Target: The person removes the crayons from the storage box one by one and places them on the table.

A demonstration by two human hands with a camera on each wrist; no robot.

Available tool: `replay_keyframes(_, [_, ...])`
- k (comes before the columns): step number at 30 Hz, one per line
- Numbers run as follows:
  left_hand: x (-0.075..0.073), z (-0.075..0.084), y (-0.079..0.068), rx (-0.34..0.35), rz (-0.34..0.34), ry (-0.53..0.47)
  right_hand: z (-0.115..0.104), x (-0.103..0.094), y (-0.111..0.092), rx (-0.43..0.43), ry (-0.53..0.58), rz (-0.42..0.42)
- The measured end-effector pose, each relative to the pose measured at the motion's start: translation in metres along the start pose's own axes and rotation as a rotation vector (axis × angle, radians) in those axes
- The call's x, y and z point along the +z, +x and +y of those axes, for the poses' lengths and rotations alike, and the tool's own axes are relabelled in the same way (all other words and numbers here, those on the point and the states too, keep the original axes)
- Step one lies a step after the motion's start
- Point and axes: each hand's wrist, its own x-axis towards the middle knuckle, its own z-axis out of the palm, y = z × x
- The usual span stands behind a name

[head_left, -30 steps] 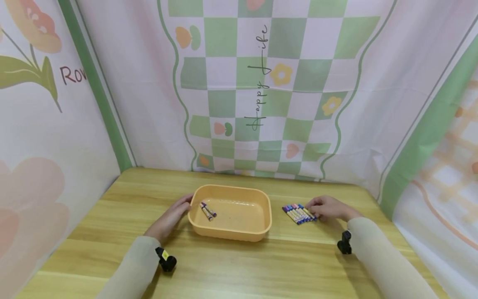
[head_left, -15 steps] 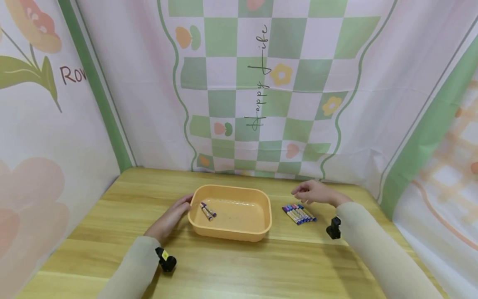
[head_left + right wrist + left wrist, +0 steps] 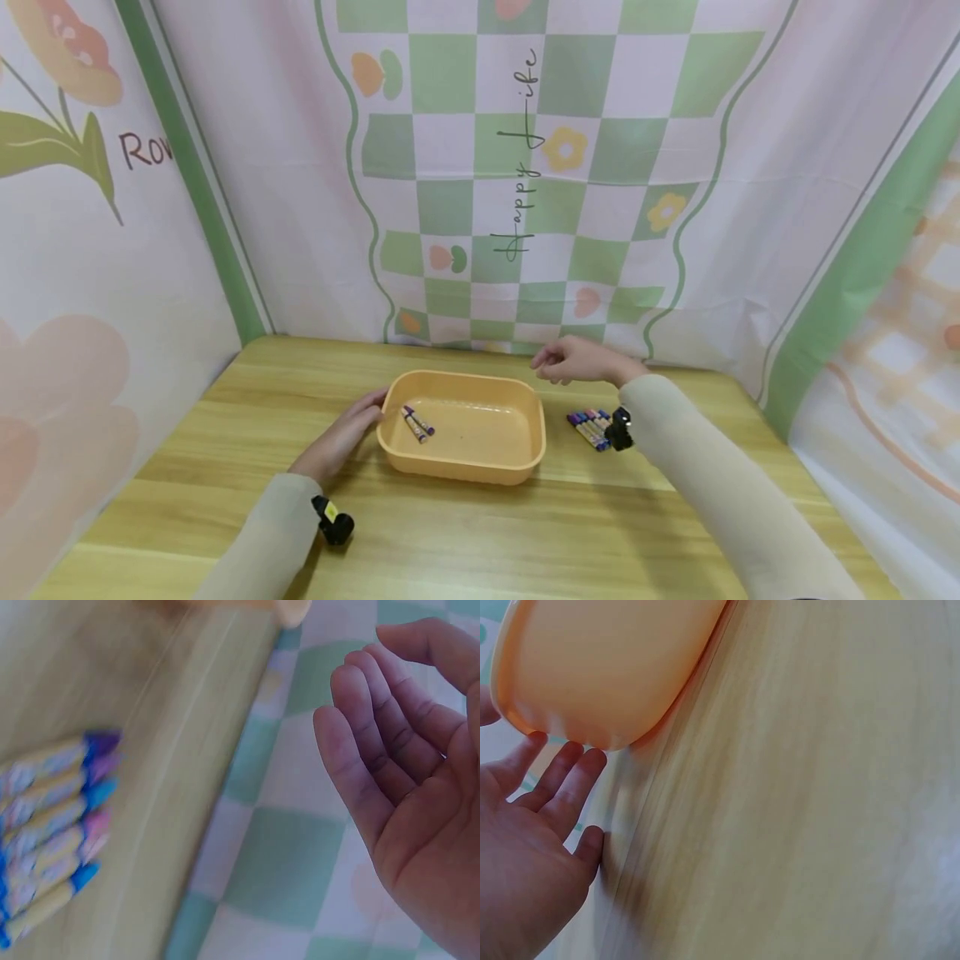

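Observation:
An orange plastic basin point(image 3: 465, 471) sits in the middle of the table with two markers point(image 3: 417, 423) lying near its left end. My left hand point(image 3: 347, 435) rests against the basin's left end; in the left wrist view its extended fingertips point(image 3: 592, 761) touch the outer wall. My right hand point(image 3: 581, 361) is raised beyond the basin's far right corner, fingers loosely bent, and nothing shows between thumb and fingers in the right wrist view. A row of markers point(image 3: 588, 431) lies side by side to the basin's right, partly hidden behind the right wrist camera.
The wooden table point(image 3: 450, 550) ends at the back against a checked curtain point(image 3: 502, 200). Printed fabric point(image 3: 97, 275) also hangs along the left and right sides. Dark wrist cameras point(image 3: 333, 523) stick out from both sleeves.
My right hand has left the right end of the marker row and moved up and leftward to behind the basin's far right corner. The left hand and basin stay put.

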Motion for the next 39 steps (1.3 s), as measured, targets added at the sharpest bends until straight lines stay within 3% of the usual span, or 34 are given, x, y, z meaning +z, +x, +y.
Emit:
replay_keyframes(10, [0.000,-0.002,0.000,0.006,0.011,-0.017,-0.051,0.025,0.045,-0.032,-0.041,-0.102])
replay_keyframes(17, [0.000,-0.003,0.000,0.015,0.027,-0.010,-0.071,0.054,0.069,-0.048,-0.043,-0.169])
replay_keyframes(26, [-0.001,-0.002,0.000,0.022,0.023,-0.010,-0.076,0.086,0.095,-0.046,0.035,-0.219])
replay_keyframes(31, [0.000,-0.001,0.001,0.050,0.011,-0.013,-0.078,0.098,0.105,-0.038,0.020,-0.260])
replay_keyframes(39, [0.001,0.001,-0.001,0.055,0.003,-0.007,-0.073,0.118,0.118,0.015,0.083,-0.243])
